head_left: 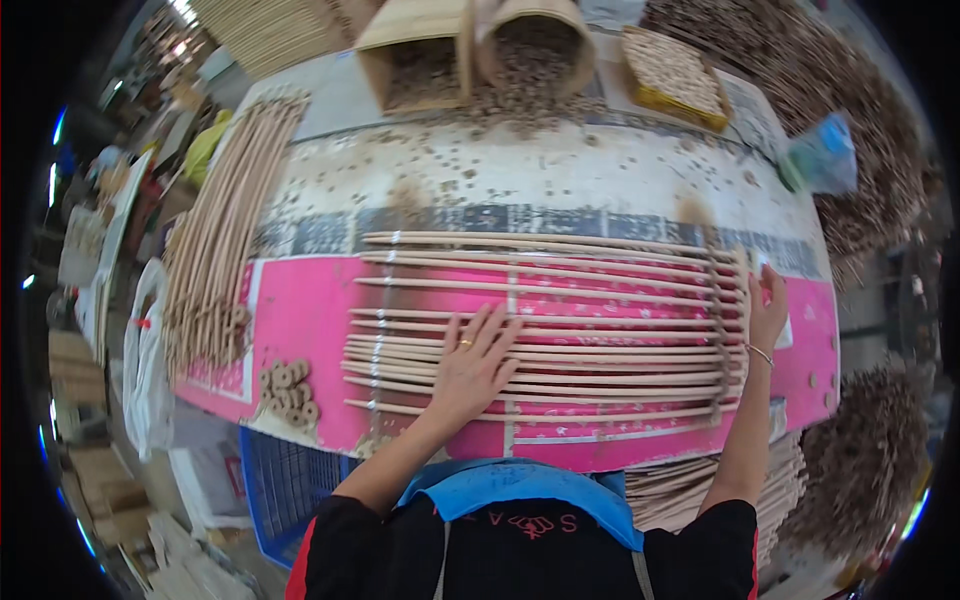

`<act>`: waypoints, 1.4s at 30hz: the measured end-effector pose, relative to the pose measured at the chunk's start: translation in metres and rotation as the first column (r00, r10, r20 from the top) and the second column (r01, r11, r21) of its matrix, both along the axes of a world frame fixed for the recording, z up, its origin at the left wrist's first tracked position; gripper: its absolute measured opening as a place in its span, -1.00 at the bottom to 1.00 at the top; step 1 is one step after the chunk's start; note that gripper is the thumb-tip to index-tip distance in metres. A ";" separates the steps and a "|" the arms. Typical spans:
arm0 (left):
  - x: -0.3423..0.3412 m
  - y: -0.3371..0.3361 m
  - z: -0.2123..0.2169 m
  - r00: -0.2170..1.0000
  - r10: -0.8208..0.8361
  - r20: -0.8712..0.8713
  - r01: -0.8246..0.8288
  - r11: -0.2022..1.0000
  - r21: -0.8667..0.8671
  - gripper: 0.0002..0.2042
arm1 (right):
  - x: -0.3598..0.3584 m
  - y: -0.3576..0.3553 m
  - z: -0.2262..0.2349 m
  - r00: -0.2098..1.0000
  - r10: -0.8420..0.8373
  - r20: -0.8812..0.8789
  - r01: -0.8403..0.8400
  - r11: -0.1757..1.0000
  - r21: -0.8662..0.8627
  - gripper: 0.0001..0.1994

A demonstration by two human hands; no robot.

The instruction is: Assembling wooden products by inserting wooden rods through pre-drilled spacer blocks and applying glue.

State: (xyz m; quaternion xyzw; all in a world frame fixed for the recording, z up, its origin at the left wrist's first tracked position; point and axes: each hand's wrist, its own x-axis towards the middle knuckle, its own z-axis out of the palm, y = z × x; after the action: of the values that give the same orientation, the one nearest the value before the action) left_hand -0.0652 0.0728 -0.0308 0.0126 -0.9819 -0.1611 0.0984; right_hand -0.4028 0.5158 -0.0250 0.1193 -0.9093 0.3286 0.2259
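At the far left a white plastic bag (pixel 145 370) hangs beside the worktable (pixel 560 170), and a blue wire crate (pixel 285 485) sits below the table's near-left corner. On the table's left edge lies a thick bundle of long wooden rods (pixel 225 230), running away from the person, with a small heap of round wooden discs (pixel 287 388) just beside its near end.

Across the pink sheet (pixel 300 310) covering the near half of the table, a row of thin wooden sticks (pixel 600 290) lies side by side, running left to right. The left hand (pixel 475 365) rests flat on these sticks near the middle of the row — fingers spread, palm down, pressing rather than gripping. A ring shows on one finger.

Farther back, an open cardboard box (pixel 415 50) and a tipped round basket (pixel 535 45) have small wooden pieces scattered before them, with a yellow-rimmed tray of pieces (pixel 675 75) to their right.

The right hand (pixel 768 305) stands at the right ends of the sticks — fingers straight and together, touching the stick tips, nothing clasped. A bracelet circles that wrist. A blue-green plastic bag (pixel 825 155) lies at the table's far right.
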 end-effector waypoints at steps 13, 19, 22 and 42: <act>0.083 -0.146 0.037 0.785 0.619 -0.038 -0.589 0.763 0.264 -0.58 | -0.012 -0.218 -0.024 0.736 0.653 0.178 -0.673 0.735 0.089 -0.80; 0.190 -0.203 0.059 0.697 0.712 -0.090 -0.691 0.699 0.185 -0.54 | -0.018 -0.216 -0.020 0.691 0.636 0.344 -0.690 0.722 0.049 -0.89; 0.196 -0.195 0.048 0.740 0.672 0.007 -0.669 0.738 -0.089 -0.51 | -0.021 -0.216 -0.021 0.674 0.649 0.351 -0.706 0.707 0.049 -0.88; 0.172 -0.234 0.049 0.790 0.568 0.230 -0.605 0.782 0.148 -0.69 | -0.005 -0.207 -0.005 0.693 0.650 0.312 -0.648 0.751 -0.124 -0.93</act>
State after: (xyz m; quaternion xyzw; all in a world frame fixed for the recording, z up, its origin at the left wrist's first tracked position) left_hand 0.1070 -0.1609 0.0187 0.3428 -0.9103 -0.2250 0.0564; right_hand -0.4074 0.3088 -0.0301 0.3740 -0.8323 0.4043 -0.0629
